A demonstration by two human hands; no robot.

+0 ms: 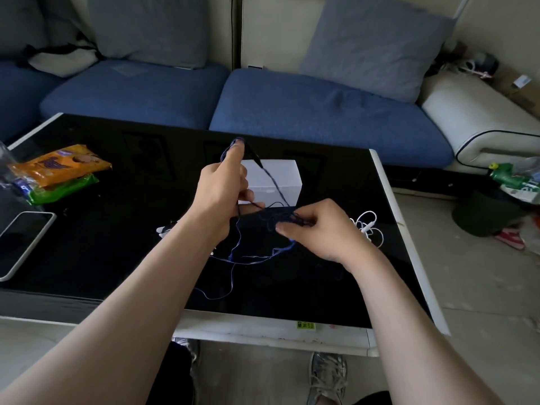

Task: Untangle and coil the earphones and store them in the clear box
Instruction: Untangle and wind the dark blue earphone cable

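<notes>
- A phone [23,244] is lying face up at the far left edge of the black table [117,244].
- Just behind it, an orange snack packet [61,165] is resting on top of a green packet [62,190].
- A small white object [162,229] is showing beside the left forearm; I cannot tell what it is.
- The left hand [222,191] is hovering above the middle of the table. Its index finger is pointing up with the cable looped over the tip, and the thumb and lower fingers are pinching the cable further down.
- The dark blue earphones [277,216] are hanging between the two hands as a tangled bunch. One strand is running from the raised fingertip down to the bunch, and loose loops are dropping onto the table under the hands.
- The box [280,173] is standing on the table behind the hands, partly hidden by the left hand. It is looking whitish from here, and the earphones are outside it.
- The right hand [318,229] is holding the tangle, with its fingers curled and the thumb pressing the bunch against them.
- White earphones [368,226] are lying in loose loops on the table just to the right of the right hand, near the white rim.
- A green bottle [508,173] is lying on the floor at the far right.
</notes>
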